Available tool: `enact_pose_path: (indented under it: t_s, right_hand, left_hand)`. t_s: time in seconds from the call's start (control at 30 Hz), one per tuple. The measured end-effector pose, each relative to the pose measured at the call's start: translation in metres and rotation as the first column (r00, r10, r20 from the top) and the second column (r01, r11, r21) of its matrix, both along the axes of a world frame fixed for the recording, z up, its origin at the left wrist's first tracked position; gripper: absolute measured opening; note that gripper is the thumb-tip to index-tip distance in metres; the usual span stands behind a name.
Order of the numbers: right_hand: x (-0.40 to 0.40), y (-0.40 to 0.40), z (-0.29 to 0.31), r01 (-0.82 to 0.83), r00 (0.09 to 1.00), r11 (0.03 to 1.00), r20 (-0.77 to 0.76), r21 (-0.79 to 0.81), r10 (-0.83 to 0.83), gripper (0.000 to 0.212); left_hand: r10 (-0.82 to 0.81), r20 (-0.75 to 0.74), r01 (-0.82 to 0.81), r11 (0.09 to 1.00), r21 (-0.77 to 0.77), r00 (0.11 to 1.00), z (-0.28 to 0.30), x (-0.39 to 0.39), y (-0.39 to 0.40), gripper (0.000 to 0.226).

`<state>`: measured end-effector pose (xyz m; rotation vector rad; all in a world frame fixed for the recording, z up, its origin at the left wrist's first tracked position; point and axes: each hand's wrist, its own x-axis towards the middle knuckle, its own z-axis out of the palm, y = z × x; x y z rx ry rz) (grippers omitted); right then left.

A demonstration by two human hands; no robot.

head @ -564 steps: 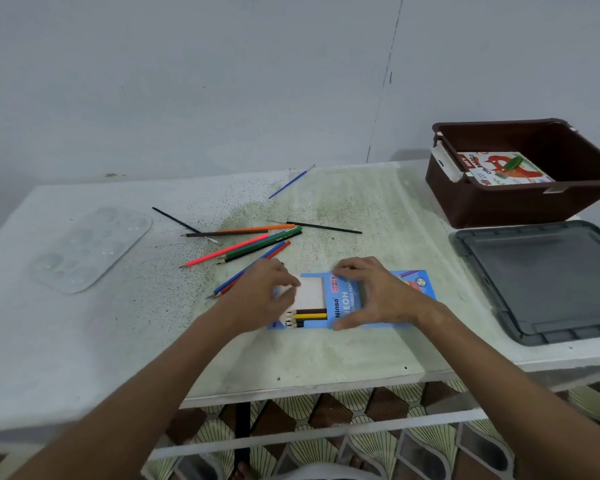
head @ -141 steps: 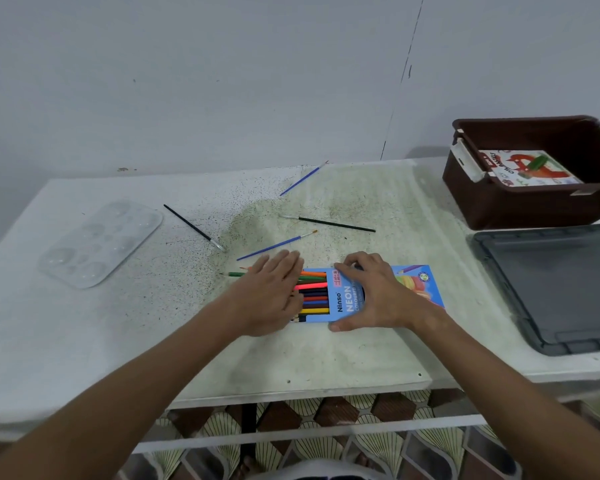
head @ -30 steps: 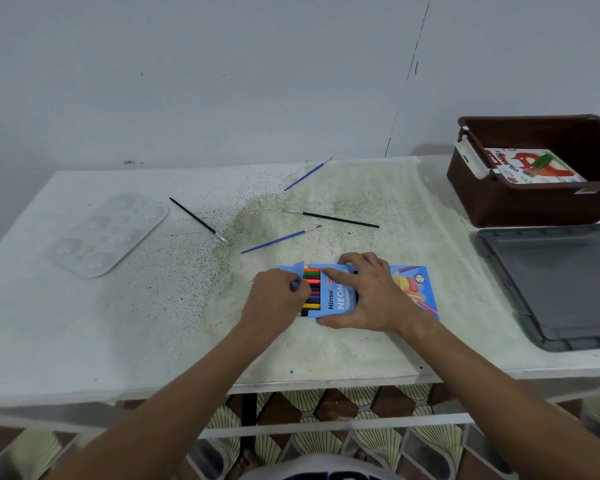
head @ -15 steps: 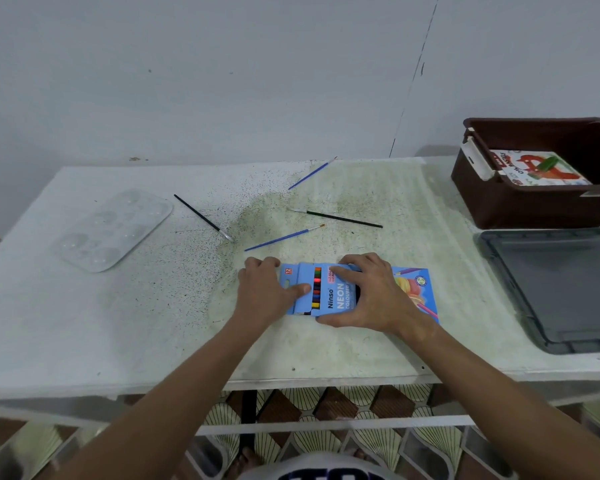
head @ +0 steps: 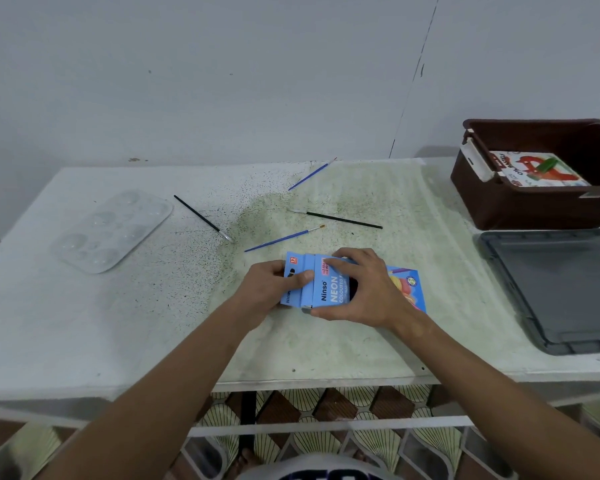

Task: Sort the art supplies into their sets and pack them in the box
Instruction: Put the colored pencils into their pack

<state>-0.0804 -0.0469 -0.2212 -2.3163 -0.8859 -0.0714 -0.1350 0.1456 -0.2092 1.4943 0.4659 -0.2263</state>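
With the flap folded over, the pencil box is nearly shut.
Head view: no pencils show any more at the open end of the pencil box [head: 329, 289] on the table [head: 118, 323]. The left hand [head: 269, 289] pinches its flap; the right hand [head: 362, 289] grips its body. Four paintbrushes [head: 343, 220] and the palette [head: 113, 230] remain unsorted, the brown box [head: 520, 209] well apart.

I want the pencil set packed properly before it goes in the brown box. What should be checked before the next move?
1. Flap of the pencil box folded over: ok, no pencils showing.
2. Flap tucked fully in: cannot tell.
3. Left hand grip on flap end: ok.
4. Right hand steadying it: ok.
5. Room in brown box: ok, beside the oil pastels pack.
6. Four paintbrushes, e.g., sorted: not ok, loose on table.
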Motion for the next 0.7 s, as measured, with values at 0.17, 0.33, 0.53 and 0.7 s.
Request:
enact_pose_path:
  t_s: [0.17, 0.33, 0.53, 0.7]
  right_hand:
    - [0.003, 0.000, 0.002, 0.020, 0.999, 1.000, -0.035, 0.012, -0.019, 0.090]
    - [0.003, 0.001, 0.001, 0.012, 0.999, 1.000, -0.036, -0.010, -0.013, 0.091]
    - [0.005, 0.000, 0.001, 0.030, 0.999, 0.999, -0.038, -0.035, -0.031, 0.094]
    - [0.004, 0.002, 0.001, -0.002, 1.000, 1.000, -0.026, -0.012, 0.002, 0.090]
  left_hand:
    - [-0.092, 0.015, 0.092, 0.995, -0.031, 0.996, 0.003, -0.001, 0.004, 0.021]
    - [-0.261, 0.108, 0.235, 0.949, 0.210, 0.959, 0.004, -0.002, 0.007, 0.024]
    - [-0.298, 0.239, 0.135, 0.840, 0.525, 0.924, -0.007, 0.004, 0.006, 0.039]
    - [-0.296, 0.178, 0.148, 0.811, 0.566, 0.939, -0.006, 0.007, 0.018, 0.097]
